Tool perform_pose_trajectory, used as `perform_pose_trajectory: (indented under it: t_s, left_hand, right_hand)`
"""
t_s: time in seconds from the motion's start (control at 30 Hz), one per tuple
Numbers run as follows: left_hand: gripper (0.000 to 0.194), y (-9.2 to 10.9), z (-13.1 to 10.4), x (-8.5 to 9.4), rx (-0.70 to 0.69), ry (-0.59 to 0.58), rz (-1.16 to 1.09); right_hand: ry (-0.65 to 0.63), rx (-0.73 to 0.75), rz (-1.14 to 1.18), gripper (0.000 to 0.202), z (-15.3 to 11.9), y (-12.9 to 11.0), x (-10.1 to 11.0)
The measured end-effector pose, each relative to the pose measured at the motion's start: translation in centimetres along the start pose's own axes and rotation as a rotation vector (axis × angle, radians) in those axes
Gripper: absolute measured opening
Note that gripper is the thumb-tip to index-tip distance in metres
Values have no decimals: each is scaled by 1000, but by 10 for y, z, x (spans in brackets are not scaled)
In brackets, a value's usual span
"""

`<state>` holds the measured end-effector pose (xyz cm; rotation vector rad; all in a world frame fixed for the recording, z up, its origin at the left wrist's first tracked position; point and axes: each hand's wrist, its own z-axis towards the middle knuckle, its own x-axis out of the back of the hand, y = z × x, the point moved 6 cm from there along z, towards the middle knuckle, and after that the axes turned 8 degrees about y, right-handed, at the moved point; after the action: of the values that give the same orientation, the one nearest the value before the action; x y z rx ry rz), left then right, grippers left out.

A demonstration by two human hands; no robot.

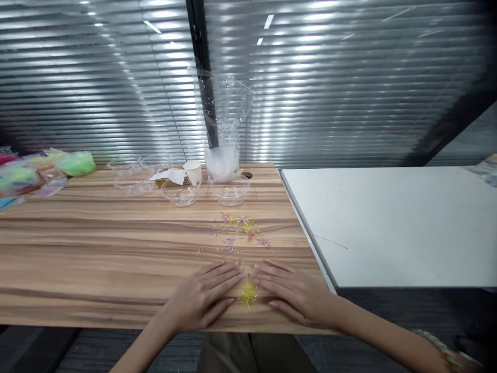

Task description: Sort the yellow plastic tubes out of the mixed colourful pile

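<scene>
Both hands lie flat and open on the near edge of the wooden desk, holding nothing. From the left: the left hand has fingers spread, palm down; just beside its fingertips, between the two hands, sits a small yellow pile of strands; the right hand rests palm down on the pile's other side. Beyond the fingertips lie scattered coloured strands, and farther off, clear plastic bowls and a paper cup.
</scene>
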<state>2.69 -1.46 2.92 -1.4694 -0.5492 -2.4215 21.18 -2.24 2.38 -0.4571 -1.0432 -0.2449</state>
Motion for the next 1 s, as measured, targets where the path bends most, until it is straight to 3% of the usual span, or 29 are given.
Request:
perform_pose_trajectory:
  t_s: [0.13, 0.37, 0.63, 1.0]
  left_hand:
    - [69, -1, 5, -5, 44, -164, -29]
    - [73, -4, 9, -8, 81, -220, -10]
    - [64, -12, -2, -5, 138, -96, 157]
    - [60, -20, -8, -3, 208, 73, 219]
  right_hand:
    - [4, -101, -12, 47, -21, -1, 13]
    - [-45, -99, 1, 54, -36, -19, 9]
    - [-163, -181, 15, 58, -19, -13, 4]
    - [-30, -289, -244, 62, -35, 5, 12]
